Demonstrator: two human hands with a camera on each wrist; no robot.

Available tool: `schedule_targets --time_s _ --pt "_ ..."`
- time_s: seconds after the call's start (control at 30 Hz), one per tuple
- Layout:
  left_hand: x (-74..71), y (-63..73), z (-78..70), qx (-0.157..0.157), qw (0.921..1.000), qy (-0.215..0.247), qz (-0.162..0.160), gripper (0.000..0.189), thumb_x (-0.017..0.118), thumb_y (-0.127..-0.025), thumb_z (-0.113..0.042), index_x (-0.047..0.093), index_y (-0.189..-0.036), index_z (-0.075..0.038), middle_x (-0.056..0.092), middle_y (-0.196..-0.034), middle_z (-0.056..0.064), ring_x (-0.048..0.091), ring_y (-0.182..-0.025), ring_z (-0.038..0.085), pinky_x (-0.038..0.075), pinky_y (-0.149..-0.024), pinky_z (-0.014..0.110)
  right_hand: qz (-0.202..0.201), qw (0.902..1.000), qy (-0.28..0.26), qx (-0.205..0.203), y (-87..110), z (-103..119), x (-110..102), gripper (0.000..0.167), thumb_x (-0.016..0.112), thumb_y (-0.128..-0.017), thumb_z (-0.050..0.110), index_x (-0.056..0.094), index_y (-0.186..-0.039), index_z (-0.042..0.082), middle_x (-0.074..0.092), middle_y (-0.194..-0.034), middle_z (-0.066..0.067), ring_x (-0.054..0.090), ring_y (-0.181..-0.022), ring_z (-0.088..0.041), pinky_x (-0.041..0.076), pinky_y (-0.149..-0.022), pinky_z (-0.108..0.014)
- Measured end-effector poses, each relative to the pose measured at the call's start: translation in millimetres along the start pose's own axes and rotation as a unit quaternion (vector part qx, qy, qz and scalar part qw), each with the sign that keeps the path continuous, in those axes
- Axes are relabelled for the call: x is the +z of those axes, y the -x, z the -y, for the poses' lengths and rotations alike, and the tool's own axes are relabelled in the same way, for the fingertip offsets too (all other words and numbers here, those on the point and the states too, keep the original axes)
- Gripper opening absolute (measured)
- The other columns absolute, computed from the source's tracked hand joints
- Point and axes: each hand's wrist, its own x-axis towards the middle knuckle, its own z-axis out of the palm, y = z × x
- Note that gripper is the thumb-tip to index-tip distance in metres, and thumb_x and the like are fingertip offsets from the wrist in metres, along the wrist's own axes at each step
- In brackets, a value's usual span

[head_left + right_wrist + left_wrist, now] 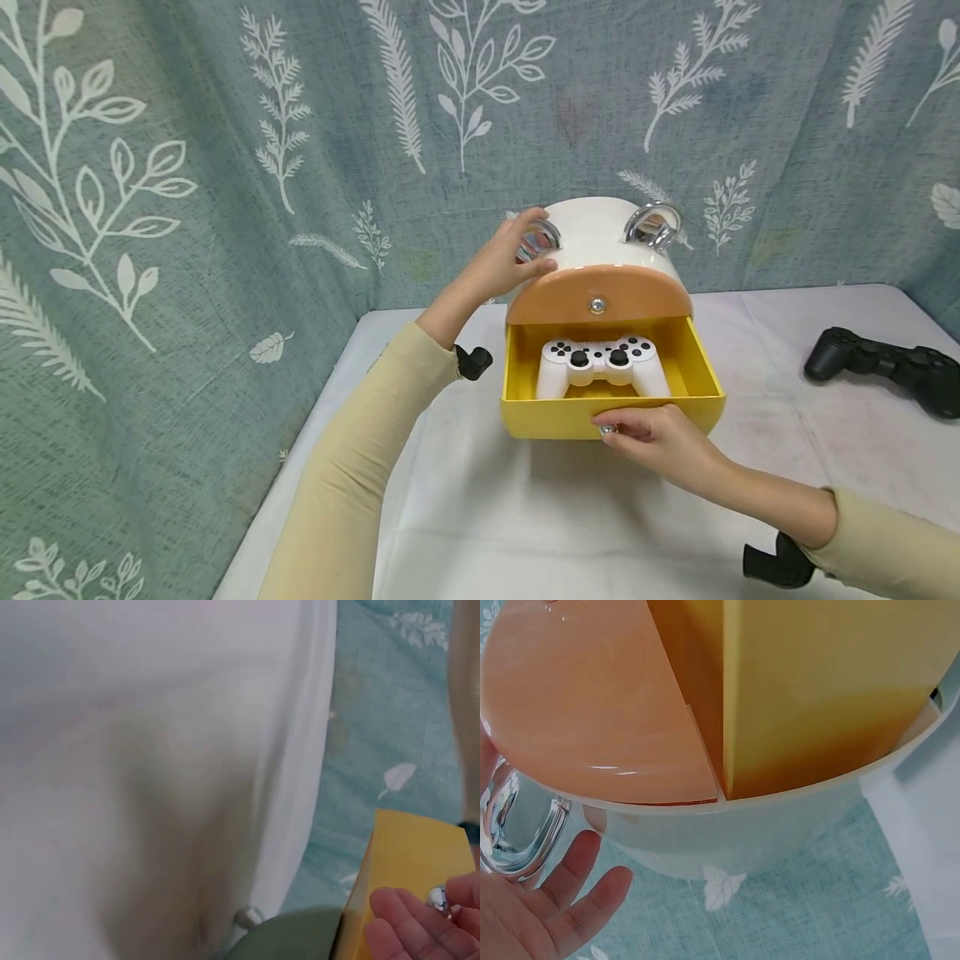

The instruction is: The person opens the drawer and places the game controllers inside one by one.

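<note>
A rounded white box [596, 229] stands on the table, with an orange front panel [555, 298] and a yellow drawer [551, 419] pulled out below it. Inside the drawer lies a white game controller [597, 368] with black sticks. At the box's left side, my left hand [504, 260] holds the chrome loop [521, 832], its thumb toward the front and fingers around the far side. Two of its fingers [581, 900] stretch out loosely past the loop. Between thumb and fingers, my right hand [667, 442] pinches the drawer's small silver knob [437, 898].
A black game controller [881, 362] lies on the white tablecloth [465, 508] at the right. Another chrome loop [652, 223] stands on the box's right top. Behind the table hangs a leaf-patterned green-blue curtain [480, 158]. Black straps sit near both wrists.
</note>
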Motion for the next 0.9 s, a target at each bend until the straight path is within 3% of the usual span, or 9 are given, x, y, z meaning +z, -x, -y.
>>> schedule_targets --time_s 0.2,0.4,0.9 --pt "0.3 -0.2 0.6 0.003 1.0 0.001 0.001 0.066 0.061 -0.087 -0.034 0.024 -0.141 -0.019 0.044 -0.117 0.005 0.046 -0.101 0.016 0.047 -0.081 0.026 0.006 0.9991 -0.015 0.04 -13.7 -9 -3 0.021 0.064 -0.086 0.009 0.067 -0.105 0.001 0.069 -0.088 -0.005 0.062 -0.07 -0.01 0.052 -0.064 -0.02" --pt "-0.4 1.6 0.9 0.004 1.0 -0.004 0.001 0.067 0.06 -0.087 -0.035 0.024 -0.141 -0.02 0.043 -0.118 0.006 0.047 -0.104 0.02 0.047 -0.081 0.026 0.005 0.999 -0.009 0.044 -27.5 -15 -1 0.021 0.063 -0.086 0.009 0.067 -0.106 0.002 0.069 -0.087 -0.005 0.061 -0.067 -0.007 0.052 -0.065 -0.02" --pt "0.5 1.5 0.3 0.003 1.0 -0.007 -0.001 0.067 0.06 -0.087 -0.035 0.023 -0.141 -0.019 0.043 -0.118 0.006 0.047 -0.105 0.021 0.047 -0.081 0.028 -0.027 0.9982 -0.004 0.053 -51.5 -31 -5 0.023 0.062 -0.087 0.008 0.065 -0.109 0.001 0.068 -0.092 -0.011 0.065 -0.072 -0.022 0.051 -0.066 -0.018"
